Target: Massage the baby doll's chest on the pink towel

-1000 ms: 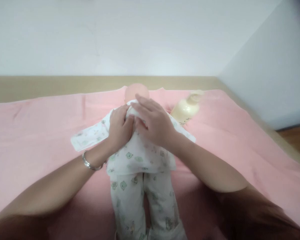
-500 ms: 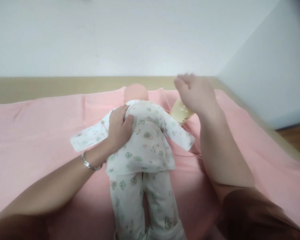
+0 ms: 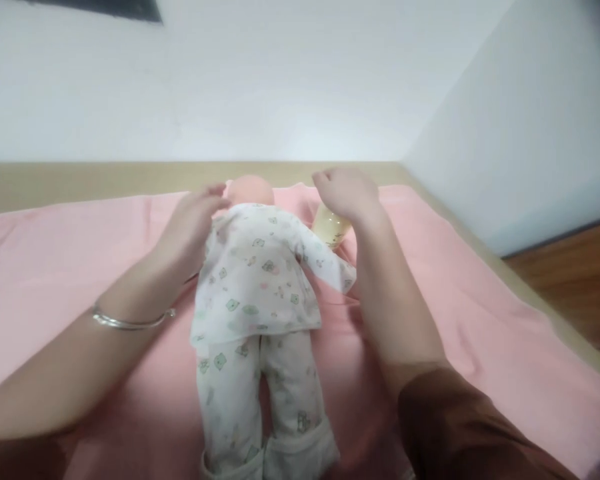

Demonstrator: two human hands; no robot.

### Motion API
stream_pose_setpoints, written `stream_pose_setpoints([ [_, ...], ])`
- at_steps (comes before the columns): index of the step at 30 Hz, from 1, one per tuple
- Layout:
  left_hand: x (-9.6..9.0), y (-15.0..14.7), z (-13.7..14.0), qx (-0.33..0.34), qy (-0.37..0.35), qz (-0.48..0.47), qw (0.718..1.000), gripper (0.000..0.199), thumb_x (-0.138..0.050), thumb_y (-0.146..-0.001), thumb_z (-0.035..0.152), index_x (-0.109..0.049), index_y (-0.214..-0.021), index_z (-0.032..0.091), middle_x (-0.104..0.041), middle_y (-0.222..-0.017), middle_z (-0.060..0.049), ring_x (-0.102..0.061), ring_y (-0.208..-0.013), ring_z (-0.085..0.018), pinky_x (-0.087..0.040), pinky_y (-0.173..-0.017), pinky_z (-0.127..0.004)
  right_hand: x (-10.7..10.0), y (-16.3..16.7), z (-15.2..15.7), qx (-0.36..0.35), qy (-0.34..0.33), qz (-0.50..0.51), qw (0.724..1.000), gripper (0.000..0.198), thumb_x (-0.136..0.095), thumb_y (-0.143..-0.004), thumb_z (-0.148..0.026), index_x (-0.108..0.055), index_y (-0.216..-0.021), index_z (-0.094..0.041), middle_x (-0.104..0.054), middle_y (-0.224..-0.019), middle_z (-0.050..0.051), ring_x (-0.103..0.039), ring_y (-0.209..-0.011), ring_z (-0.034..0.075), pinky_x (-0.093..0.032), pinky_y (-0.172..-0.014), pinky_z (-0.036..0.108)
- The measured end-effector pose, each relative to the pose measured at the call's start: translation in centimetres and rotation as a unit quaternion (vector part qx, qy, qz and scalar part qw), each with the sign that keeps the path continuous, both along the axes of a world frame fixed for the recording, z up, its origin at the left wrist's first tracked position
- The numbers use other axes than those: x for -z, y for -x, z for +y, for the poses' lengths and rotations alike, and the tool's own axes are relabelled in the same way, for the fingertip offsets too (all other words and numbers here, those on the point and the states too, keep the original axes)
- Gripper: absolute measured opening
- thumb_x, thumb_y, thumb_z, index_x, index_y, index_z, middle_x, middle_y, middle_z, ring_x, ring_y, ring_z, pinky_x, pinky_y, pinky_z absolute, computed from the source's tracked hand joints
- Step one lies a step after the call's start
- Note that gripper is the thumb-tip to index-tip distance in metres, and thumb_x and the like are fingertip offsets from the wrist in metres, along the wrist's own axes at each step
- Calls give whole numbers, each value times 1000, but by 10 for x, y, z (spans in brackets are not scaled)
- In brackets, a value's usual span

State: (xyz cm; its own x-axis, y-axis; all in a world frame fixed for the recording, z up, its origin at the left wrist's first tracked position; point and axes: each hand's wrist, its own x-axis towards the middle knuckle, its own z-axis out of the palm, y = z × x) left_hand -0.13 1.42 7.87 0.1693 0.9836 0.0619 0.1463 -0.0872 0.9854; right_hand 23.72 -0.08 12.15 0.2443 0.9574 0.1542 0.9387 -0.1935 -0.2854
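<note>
A baby doll [image 3: 257, 267] in white printed pyjamas lies on a pink cloth, its bald head [image 3: 253, 190] at the far end. Beside the head and left shoulder, my left hand [image 3: 193, 213] is raised with fingers apart and nothing held. A silver bangle [image 3: 130, 323] circles that wrist. My right hand [image 3: 347, 193] is over a pale yellow bottle [image 3: 330, 227] at the doll's right, covering its upper part. Its fingers are mostly hidden and blurred, so whether they grip the bottle is unclear.
The pink cloth [image 3: 455, 287] covers a surface with a tan edge [image 3: 55, 183] along the back. Beyond it are a white wall [image 3: 280, 87] and a pale side panel [image 3: 530, 133]. Brown wooden floor [image 3: 575, 280] shows at the right.
My left hand has lifted off the doll's upper back and moved toward its head. My right hand has moved left and lower over the bottle. The view has shifted slightly.
</note>
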Motion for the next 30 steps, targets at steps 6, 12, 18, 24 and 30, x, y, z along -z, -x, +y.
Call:
stream_pose_setpoints([
  [6,-50,-60,-24,166,229,-276,919,53,-40,-97,41,-53,-137,10,-59,-138,-18,-44,-146,-31,-39,-121,-45,2,-4,6,6,19,4,1000,50,-26,-98,-42,-68,-87,-18,-74,-99,15,-68,-96,30,-49,-82,37],
  [12,-43,-106,-25,157,309,-458,819,65,-40,-99,42,-34,-155,13,-50,-151,-17,-46,-145,-27,-44,-118,-38,5,-6,3,2,-7,11,1000,72,-17,-102,-59,-74,-107,-16,-73,-117,18,-67,-115,32,-47,-100,42],
  [18,-31,-110,-21,160,358,-491,778,65,-36,-100,45,-39,-152,6,-58,-142,-22,-56,-136,-27,-52,-109,-39,7,-3,3,16,-9,16,1000,69,-17,-101,-56,-75,-105,-17,-74,-115,18,-68,-112,34,-48,-98,45],
  [24,-20,-81,-27,117,385,-462,790,61,-36,-100,40,-40,-152,8,-56,-146,-21,-53,-139,-26,-52,-109,-38,8,-3,4,30,-2,13,999,60,-20,-99,-47,-73,-100,-19,-74,-114,18,-67,-107,33,-48,-91,42],
  [30,-55,-29,-43,97,386,-457,796,57,-34,-100,29,-37,-155,14,-57,-146,-18,-56,-137,-25,-50,-112,-37,9,-3,2,51,2,15,999,42,-28,-94,-39,-65,-83,-22,-73,-96,13,-64,-85,27,-44,-73,35],
])
